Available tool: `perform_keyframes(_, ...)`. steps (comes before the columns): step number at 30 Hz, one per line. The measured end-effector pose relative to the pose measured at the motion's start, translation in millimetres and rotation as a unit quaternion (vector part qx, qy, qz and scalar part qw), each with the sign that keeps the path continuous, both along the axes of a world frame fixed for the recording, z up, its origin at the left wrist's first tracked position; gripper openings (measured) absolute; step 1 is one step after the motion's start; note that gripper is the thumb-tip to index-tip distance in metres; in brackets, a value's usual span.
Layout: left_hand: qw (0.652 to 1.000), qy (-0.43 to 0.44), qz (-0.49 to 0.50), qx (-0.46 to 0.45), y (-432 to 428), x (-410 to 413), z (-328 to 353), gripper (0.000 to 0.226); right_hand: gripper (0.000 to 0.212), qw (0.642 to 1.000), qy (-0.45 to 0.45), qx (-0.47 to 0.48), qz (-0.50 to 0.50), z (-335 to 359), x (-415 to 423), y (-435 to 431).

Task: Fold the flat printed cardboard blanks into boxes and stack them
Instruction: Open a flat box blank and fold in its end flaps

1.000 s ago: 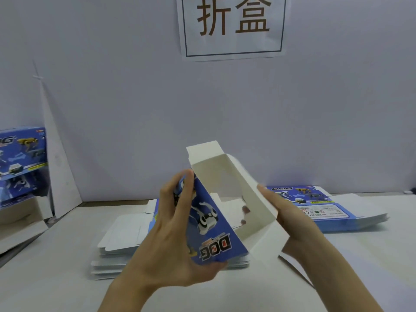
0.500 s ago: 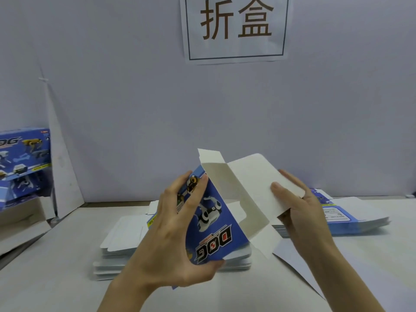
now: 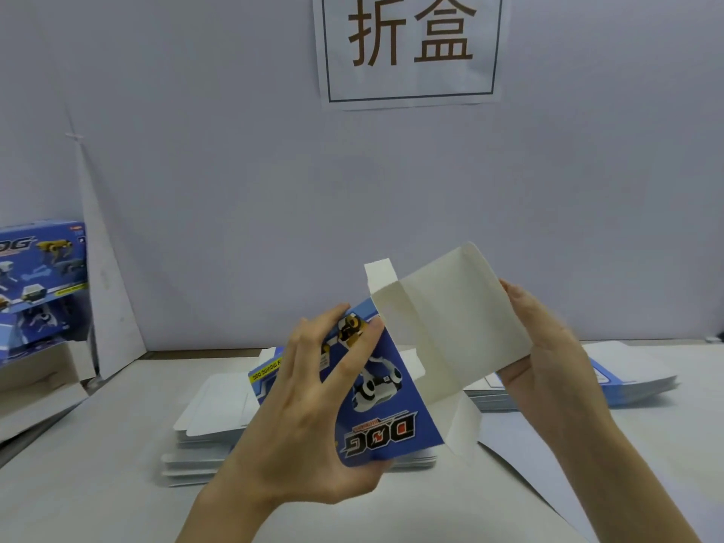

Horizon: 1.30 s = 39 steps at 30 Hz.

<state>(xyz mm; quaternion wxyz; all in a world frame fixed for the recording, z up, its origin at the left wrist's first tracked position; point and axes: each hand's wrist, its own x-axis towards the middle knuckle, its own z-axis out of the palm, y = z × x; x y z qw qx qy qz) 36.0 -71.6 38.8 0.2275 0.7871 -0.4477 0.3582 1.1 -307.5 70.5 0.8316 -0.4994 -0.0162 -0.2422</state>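
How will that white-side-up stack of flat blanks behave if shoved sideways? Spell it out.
The stack of flat blanks would probably shear rather than move as one: its layers already sit staggered. The sheets look thin and light, so they likely slide easily on the smooth table.

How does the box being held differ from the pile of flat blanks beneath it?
The held box is opened into a hollow shape, white flap raised; the pile of blanks lies pressed flat. The held box is up in the left hand and right hand; the pile of blanks rests on the table. The held box is one piece; the pile of blanks has many layers. Both show blue print and white card.
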Motion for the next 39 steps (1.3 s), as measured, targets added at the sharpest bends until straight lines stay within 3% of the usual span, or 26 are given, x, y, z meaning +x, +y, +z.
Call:
perform_keyframes(3,1.000,-0.001,0.007,0.009,0,-1,0,0.108,0.020,0.999,0.020,0.016,0.043,2,-2,-3)
perform_keyframes(10,1.000,-0.014,0.020,0.009,0,-1,1,0.110,0.036,0.998,0.035,-0.048,0.010,3,-4,-4)
perform_keyframes(14,1.000,-0.010,0.021,-0.006,0,2,-1,0.111,0.016,0.992,0.031,-0.104,-0.058,2,-5,-1)
perform_keyframes(18,0.998,-0.010,0.038,-0.051,0,5,-1,0.115,0.019,0.989,-0.002,-0.130,-0.074,5,-4,5)
perform_keyframes(21,0.986,0.041,0.057,-0.153,-4,5,-2,0.122,0.035,0.984,0.012,-0.152,-0.092,7,-2,7)
perform_keyframes(23,0.960,0.112,0.059,-0.251,-7,2,3,0.129,0.050,0.966,0.034,-0.245,-0.074,4,-2,7)
perform_keyframes(27,0.904,0.192,0.023,-0.381,-17,-7,10,0.135,0.086,0.890,0.040,-0.434,0.134,-7,-8,28)
perform_keyframes(29,0.885,0.219,-0.005,-0.412,-24,-12,11,0.127,0.084,0.875,-0.004,-0.455,0.164,-14,-6,46)
perform_keyframes(32,0.850,0.272,-0.074,-0.446,-26,-15,13,0.107,0.079,0.898,-0.061,-0.429,0.079,-18,-1,54)
perform_keyframes(34,0.848,0.299,-0.091,-0.427,-18,-9,13,0.088,0.075,0.919,-0.051,-0.385,0.058,-14,-1,47)
perform_keyframes(36,0.854,0.345,-0.096,-0.378,-11,-2,14,0.056,0.084,0.941,-0.023,-0.324,0.099,-13,0,37)
perform_keyframes(39,0.818,0.424,-0.123,-0.368,-9,3,9,0.054,0.095,0.939,0.004,-0.314,0.136,-11,-2,32)
